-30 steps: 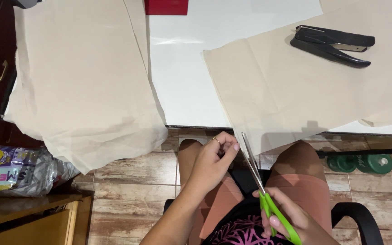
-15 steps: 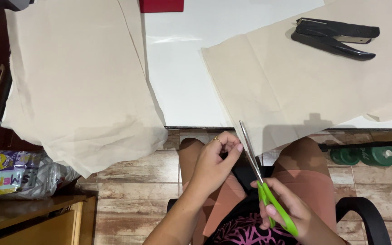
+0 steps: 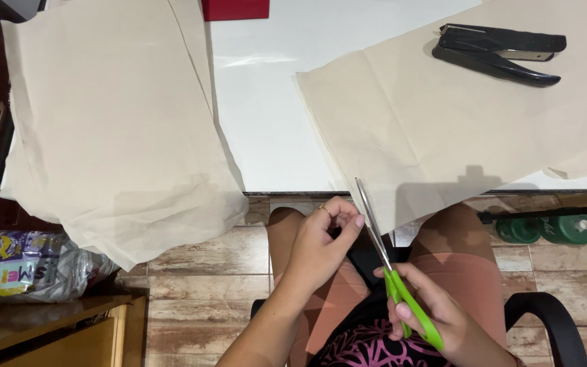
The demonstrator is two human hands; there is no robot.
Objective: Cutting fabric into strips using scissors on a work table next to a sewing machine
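At the near edge of the white desk, the head view shows a cut that appears barely begun. The right hand is closed around the green handles of the scissors, fingers through the loops. The blades look nearly together, slanting up and to the left, with the tip at the lower edge of the beige paper sheet where that sheet hangs over the desk edge. The left hand is curled, fingers pinched together just left of the blades; whether it grips the sheet's corner cannot be told. No separated strip or offcut is visible, so by judgement almost the whole sheet is left to cut.

Surroundings, same view:
- A black stapler lies on the far part of the same sheet, well apart from the blades.
- A second, larger beige sheet drapes over the left end of the desk.
- A red item sits at the far edge.
- A crumpled printed bag rests on a wooden unit at the left.
- Green dumbbells lie on the tiled floor at the right.

Nothing stands between the scissors and the sheet; the person's knees and the black chair lie directly below.
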